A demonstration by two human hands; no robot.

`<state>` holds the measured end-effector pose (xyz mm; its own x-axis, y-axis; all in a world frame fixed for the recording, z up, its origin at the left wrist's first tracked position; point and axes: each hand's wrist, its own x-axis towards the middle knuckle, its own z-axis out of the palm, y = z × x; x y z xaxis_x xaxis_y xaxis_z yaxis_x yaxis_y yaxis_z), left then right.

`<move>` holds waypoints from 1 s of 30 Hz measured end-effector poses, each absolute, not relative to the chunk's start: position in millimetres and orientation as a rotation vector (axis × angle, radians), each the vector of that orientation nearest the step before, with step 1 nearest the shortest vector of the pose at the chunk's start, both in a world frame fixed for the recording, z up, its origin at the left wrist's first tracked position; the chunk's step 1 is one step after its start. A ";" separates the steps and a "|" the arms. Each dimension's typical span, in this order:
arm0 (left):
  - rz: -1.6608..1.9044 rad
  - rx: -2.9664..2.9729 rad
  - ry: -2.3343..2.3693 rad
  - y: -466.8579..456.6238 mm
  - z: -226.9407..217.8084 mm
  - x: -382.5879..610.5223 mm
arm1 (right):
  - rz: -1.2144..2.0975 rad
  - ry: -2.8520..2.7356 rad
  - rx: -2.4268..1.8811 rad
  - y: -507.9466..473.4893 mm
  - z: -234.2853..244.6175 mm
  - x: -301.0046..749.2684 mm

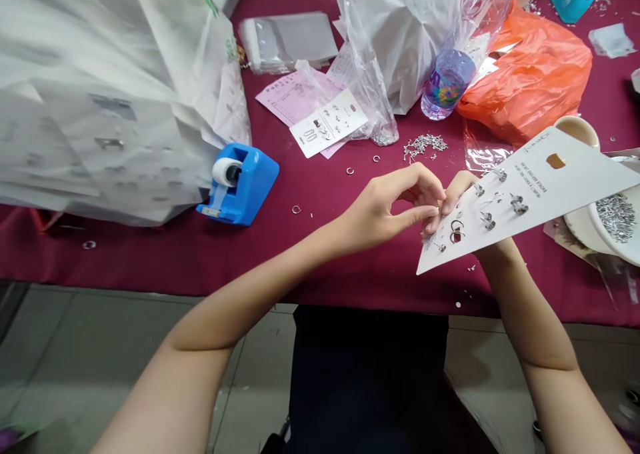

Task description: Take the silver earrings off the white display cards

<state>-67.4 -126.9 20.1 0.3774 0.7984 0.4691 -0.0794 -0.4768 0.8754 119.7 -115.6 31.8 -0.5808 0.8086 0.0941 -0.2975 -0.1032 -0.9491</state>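
A white earring card is tilted above the table's front edge, with several pairs of silver studs and small hoops fixed through it. My right hand grips this card from behind; its thumb and fingertips show at the left edge, and the card hides the rest of it. At that same edge my left hand has thumb and forefinger pinched together, touching or nearly touching the right fingertips. Whatever small piece lies in that pinch is too small to name.
A blue tape dispenser and a large plastic bag stand left. Behind are another earring card, loose earring parts, a water bottle and an orange bag. At right sits a white bowl of metal pieces.
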 end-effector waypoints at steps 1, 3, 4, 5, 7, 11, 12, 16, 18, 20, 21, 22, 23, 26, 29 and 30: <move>1.211 1.725 0.660 -126.8 20.4 -67.4 | 1.783 -1.384 -0.614 -115.3 31.6 119.9; 1.181 1.687 0.714 -126.9 20.7 -67.4 | 1.762 -1.397 -0.635 -114.3 30.1 119.9; 1.172 1.663 0.735 -126.9 20.7 -67.3 | 1.747 -1.402 -0.640 -113.7 28.7 119.8; 1.164 1.636 0.747 -126.9 20.6 -67.2 | 1.729 -1.406 -0.651 -113.1 27.0 119.5; 1.152 1.579 0.746 -126.9 19.6 -66.6 | 1.691 -1.411 -0.683 -112.1 22.4 119.0; 1.141 1.546 0.751 -126.2 16.6 -65.9 | 1.653 -1.406 -0.653 -110.6 11.8 119.4; 1.142 1.554 0.763 -125.9 16.0 -65.9 | 1.656 -1.404 -0.622 -110.2 9.6 119.8; 1.142 1.590 0.799 -125.1 14.9 -66.8 | 1.687 -1.398 -0.609 -109.2 5.1 121.0; 1.142 1.613 0.805 -124.9 14.7 -66.9 | 1.706 -1.373 -0.636 -109.4 5.5 121.0; 1.149 1.623 0.798 -125.1 14.4 -66.3 | 1.717 -1.346 -0.643 -109.9 6.8 121.0; 1.151 1.614 0.793 -125.2 14.3 -65.8 | 1.717 -1.341 -0.644 -110.1 7.6 121.1; 1.151 1.596 0.789 -125.4 14.3 -65.2 | 1.716 -1.344 -0.647 -110.2 8.5 121.4; 1.149 1.570 0.790 -125.7 14.4 -64.5 | 1.709 -1.355 -0.651 -110.1 9.3 121.9; 1.132 1.511 0.793 -126.5 15.5 -63.4 | 1.662 -1.394 -0.688 -109.4 11.5 123.5; 1.122 1.533 0.784 -126.9 16.4 -64.0 | 1.626 -1.415 -0.695 -108.2 13.7 124.3; 1.122 1.556 0.782 -126.8 16.2 -64.3 | 1.618 -1.424 -0.695 -107.8 14.5 124.3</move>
